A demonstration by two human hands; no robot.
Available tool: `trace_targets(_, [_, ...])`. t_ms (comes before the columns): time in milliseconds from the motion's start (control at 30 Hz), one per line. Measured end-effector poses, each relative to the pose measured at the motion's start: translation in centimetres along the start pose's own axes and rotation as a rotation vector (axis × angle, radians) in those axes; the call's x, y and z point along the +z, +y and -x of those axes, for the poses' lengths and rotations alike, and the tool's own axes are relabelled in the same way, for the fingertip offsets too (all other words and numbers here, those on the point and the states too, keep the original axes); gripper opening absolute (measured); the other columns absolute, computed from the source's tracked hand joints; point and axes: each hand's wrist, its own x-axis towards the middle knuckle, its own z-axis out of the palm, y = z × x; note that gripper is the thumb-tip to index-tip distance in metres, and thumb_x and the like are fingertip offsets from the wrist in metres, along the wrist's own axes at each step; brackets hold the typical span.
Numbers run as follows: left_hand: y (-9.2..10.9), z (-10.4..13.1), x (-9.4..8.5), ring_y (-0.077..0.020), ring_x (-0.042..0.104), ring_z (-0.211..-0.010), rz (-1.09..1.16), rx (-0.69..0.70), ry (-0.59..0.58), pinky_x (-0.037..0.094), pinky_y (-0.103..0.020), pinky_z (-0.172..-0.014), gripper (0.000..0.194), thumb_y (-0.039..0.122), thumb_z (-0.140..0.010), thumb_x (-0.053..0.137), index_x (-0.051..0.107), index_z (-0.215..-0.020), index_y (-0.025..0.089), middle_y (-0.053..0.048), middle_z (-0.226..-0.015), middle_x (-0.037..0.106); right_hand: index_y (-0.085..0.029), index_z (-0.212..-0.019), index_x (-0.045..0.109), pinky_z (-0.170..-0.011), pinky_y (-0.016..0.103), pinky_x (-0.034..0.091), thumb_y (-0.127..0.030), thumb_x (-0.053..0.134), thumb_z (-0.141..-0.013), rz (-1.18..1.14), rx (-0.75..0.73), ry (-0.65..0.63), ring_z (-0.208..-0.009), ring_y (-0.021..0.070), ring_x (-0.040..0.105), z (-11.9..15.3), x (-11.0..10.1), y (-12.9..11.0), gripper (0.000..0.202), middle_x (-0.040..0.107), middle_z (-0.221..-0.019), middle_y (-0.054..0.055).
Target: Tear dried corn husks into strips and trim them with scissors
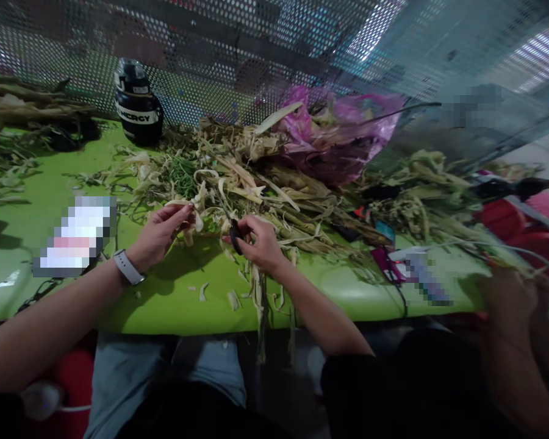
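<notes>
Nearest you, scraps [233,299] lie on the surface [165,314], and strips [260,305] hang over its edge below your right hand [260,244]. That hand is curled round the black handles of the scissors [235,238]; how far the blades stand open you can't tell, as they are lost against the heap [274,183]. Your left hand [167,227] is almost closed, thumb and fingertips pinching a pale piece [199,221], perhaps husk, just left of the scissors. Expect it to be light, limp and easily torn; take it by the thicker part, fingers clear of the blades. Your fingers cover the pinched end, and the rest blends into the heap. Just beyond your hands, the heap's stalks overlap too closely to separate. Farther off, the pink bag [343,137] partly veils its contents. Well right of your hands, another person's hand [512,289] is blurred.
</notes>
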Motion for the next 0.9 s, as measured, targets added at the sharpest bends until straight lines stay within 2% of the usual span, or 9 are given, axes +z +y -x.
trace_targets(133, [0.3, -0.2, -0.1, -0.0087, 0.06, -0.065, 0.012, 0.01, 0.031, 0.049, -0.02, -0.065, 0.025, 0.034, -0.065, 0.085, 0.074, -0.077, 0.015, 0.0, -0.072, 0.068, -0.019, -0.077, 0.055, -0.061, 0.025, 0.037, -0.046, 0.067, -0.078, -0.266, 0.175, -0.148, -0.064, 0.012, 0.045, -0.3, -1.0, -0.4, 0.03, 0.054, -0.071, -0.002])
trace_targets(300, [-0.4, -0.4, -0.9, -0.0066, 0.058, -0.062, 0.042, -0.068, -0.025, 0.049, -0.016, -0.06, 0.023, 0.033, -0.069, 0.083, 0.075, -0.081, 0.016, 0.001, -0.073, 0.067, -0.019, -0.077, 0.056, -0.066, 0.026, 0.038, -0.047, 0.066, -0.079, -0.351, 0.203, -0.321, -0.07, 0.0133, 0.049, -0.5, -1.3, -0.5, 0.03, 0.055, -0.073, -0.002])
trace_targets(400, [-0.8, -0.4, -1.0, -0.0064, 0.059, -0.063, 0.038, -0.102, -0.08, 0.049, -0.015, -0.059, 0.024, 0.033, -0.069, 0.084, 0.075, -0.082, 0.015, 0.0, -0.073, 0.068, -0.018, -0.077, 0.056, -0.066, 0.026, 0.038, -0.048, 0.067, -0.078, -0.335, 0.18, -0.331, -0.07, 0.0132, 0.048, -0.6, -1.3, -0.6, 0.032, 0.055, -0.073, -0.001])
trace_targets(633, [-0.8, -0.2, -0.8, -0.0063, 0.056, -0.057, -0.011, -0.123, -0.123, 0.047, -0.014, -0.052, 0.023, 0.034, -0.069, 0.084, 0.074, -0.078, 0.016, 0.001, -0.067, 0.064, -0.018, -0.077, 0.056, -0.065, 0.025, 0.036, -0.049, 0.07, -0.076, -0.292, 0.161, -0.343, -0.068, 0.0122, 0.046, -0.6, -1.1, -0.7, 0.034, 0.055, -0.072, -0.002])
trace_targets(900, [-0.6, -0.1, -0.6, -0.0061, 0.053, -0.055, -0.047, -0.136, -0.122, 0.046, -0.014, -0.05, 0.023, 0.036, -0.07, 0.083, 0.073, -0.076, 0.016, 0.001, -0.065, 0.061, -0.018, -0.078, 0.056, -0.065, 0.026, 0.037, -0.049, 0.069, -0.077, -0.29, 0.154, -0.351, -0.07, 0.013, 0.047, -0.6, -1.0, -0.6, 0.034, 0.056, -0.073, -0.001])
